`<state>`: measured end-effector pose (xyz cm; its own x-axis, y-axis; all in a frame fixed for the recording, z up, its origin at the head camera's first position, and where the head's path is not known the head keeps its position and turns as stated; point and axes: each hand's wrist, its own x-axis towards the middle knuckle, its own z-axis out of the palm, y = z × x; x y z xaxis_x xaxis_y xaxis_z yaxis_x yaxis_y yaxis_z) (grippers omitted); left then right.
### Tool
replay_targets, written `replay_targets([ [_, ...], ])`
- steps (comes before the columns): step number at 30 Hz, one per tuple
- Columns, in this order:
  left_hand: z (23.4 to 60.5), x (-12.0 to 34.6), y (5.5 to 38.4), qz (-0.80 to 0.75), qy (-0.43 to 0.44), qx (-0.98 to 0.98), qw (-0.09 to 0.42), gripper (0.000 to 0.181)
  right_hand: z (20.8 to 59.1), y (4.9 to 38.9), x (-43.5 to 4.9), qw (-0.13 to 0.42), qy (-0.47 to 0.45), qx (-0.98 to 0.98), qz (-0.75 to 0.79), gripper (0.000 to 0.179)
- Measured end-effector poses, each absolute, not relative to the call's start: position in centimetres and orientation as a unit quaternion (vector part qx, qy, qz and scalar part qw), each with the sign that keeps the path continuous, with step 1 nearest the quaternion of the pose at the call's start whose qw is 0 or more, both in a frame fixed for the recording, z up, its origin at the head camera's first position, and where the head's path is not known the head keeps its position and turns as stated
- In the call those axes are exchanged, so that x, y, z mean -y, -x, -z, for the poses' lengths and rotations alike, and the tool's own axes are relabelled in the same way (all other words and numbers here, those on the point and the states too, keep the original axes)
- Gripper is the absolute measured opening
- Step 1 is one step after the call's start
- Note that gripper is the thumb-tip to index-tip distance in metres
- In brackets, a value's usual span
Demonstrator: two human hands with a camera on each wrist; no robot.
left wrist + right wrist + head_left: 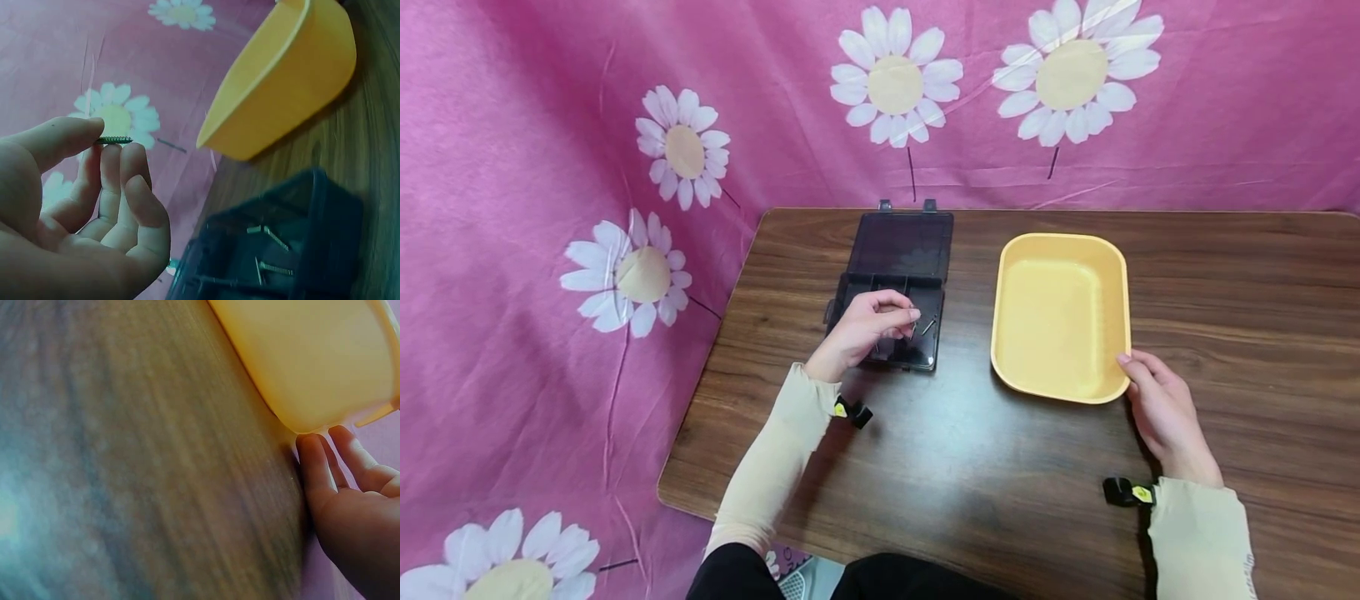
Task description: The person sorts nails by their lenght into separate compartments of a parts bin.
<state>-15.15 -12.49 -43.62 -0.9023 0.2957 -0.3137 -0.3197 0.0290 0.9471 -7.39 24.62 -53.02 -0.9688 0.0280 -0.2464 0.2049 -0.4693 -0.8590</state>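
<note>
My left hand (874,323) is over the near half of a black compartment box (934,354), whose lid (901,242) is folded back. Between thumb and fingertips it pinches a small threaded screw (115,140), held level in the left wrist view. Several more screws (276,270) lie inside the box below. At the near right corner of a yellow plastic basin (1060,325), my right hand (1163,408) holds the rim, thumb on top and fingers (314,462) against the outer wall. No contents show in the basin.
Both containers stand on a brown wood-grain table (947,467), the box left of the basin. A pink cloth (790,108) with white daisies hangs along the back and left edges. Each wrist wears a small black camera on a strap.
</note>
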Motion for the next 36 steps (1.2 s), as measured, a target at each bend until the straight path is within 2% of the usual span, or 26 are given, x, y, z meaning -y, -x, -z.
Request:
replay_targets([
  [15, 45.9, 13.4, 17.8, -0.692, 0.092, -0.688, 0.196, 0.011, 53.2, 7.4, -24.6, 0.048, -0.111, -0.505, 0.855, 0.012],
  [22, 46.2, 12.4, 19.0, -0.643, 0.074, -0.741, 0.179, 0.018, 53.1, 7.5, -24.6, 0.047, -0.112, -0.502, 0.856, 0.013],
  [36, 46.5, 10.4, 20.4, -0.531, 0.057, -0.827, 0.173, 0.013, 52.9, 7.4, -24.6, 0.043, -0.111, -0.504, 0.855, 0.014],
])
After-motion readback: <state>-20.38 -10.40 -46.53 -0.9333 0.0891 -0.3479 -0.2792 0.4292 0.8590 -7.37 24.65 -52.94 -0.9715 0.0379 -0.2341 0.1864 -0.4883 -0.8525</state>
